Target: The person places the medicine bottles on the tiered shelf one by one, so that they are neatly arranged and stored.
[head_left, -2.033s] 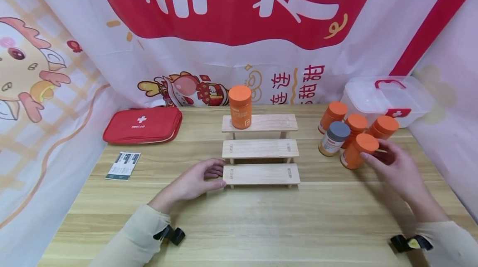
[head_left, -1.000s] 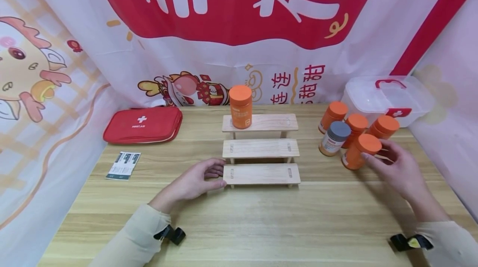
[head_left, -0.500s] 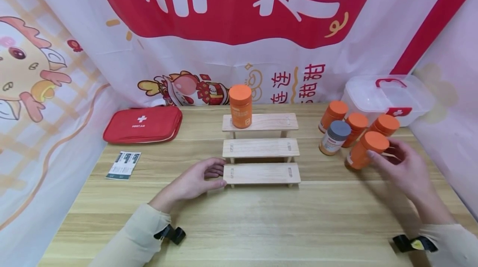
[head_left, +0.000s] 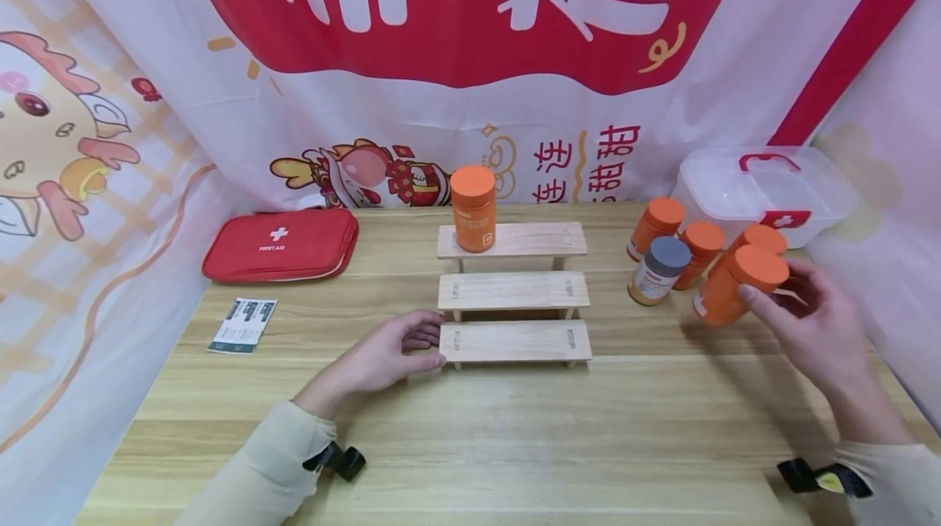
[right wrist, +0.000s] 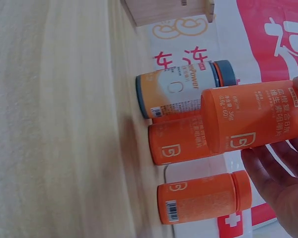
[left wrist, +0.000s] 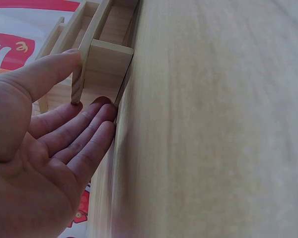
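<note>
My right hand (head_left: 819, 334) holds an orange vitamin bottle (head_left: 728, 289) by its upper part; it is tilted and raised off the table. In the right wrist view, the bottle (right wrist: 258, 116) shows its lettered side, and the fingers (right wrist: 273, 178) lie beside its cap. My left hand (head_left: 382, 358) pinches the left end of the lowest step of a small three-step wooden stand (head_left: 515, 342). The left wrist view has the thumb on one face of the board (left wrist: 84, 64) and the index fingertip at its other edge. Another orange bottle (head_left: 474, 211) stands upright on the top step's left part.
A grey-capped bottle (head_left: 657, 271) stands with orange bottles (head_left: 654, 228) at the right. Behind them sits a clear plastic box (head_left: 757, 191) with a red handle. At the left lie a red first aid pouch (head_left: 279, 247) and a printed card (head_left: 243, 326). Cloth hangs around the table.
The orange bottle in my right hand has risen off the table and shifted right and back, now overlapping the bottle behind it. My left hand and the stand have stayed put.
</note>
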`<state>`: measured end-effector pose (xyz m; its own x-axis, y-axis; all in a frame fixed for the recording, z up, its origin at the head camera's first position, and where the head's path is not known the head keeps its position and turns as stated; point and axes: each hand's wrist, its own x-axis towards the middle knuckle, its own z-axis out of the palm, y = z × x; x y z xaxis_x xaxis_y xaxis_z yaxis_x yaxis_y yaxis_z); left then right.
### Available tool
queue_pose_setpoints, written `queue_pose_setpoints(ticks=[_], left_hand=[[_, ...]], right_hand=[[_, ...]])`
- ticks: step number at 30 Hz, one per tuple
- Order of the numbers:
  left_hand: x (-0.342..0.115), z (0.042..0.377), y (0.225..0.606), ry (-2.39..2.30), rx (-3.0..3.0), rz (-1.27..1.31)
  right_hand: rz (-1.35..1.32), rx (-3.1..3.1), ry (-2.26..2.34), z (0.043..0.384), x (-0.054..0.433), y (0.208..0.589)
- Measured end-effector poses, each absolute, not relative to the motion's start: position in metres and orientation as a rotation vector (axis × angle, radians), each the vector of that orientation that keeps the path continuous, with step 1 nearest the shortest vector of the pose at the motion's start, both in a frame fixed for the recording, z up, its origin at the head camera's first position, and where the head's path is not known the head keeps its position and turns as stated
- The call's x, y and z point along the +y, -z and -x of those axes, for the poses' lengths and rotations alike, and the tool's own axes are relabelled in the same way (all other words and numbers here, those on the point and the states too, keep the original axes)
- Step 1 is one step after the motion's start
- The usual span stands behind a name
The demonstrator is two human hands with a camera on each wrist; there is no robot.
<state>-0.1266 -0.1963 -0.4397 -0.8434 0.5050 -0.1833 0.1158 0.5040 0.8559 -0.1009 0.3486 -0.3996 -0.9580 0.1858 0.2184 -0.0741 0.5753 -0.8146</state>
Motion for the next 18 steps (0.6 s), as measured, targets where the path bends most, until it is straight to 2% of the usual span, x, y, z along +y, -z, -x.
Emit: queue_pose_setpoints(ticks=[8,18], left_hand=[[-0.197,0.127,0.440,-1.274,2.343,-0.509],[-0.198,0.127,0.440,-1.265,2.348,-0.499]], right_hand=[[0.177,-2.540,-1.235,0.100,0.341,0.391],[0.094,-2.443,-1.246,0.103,0.333,0.379]])
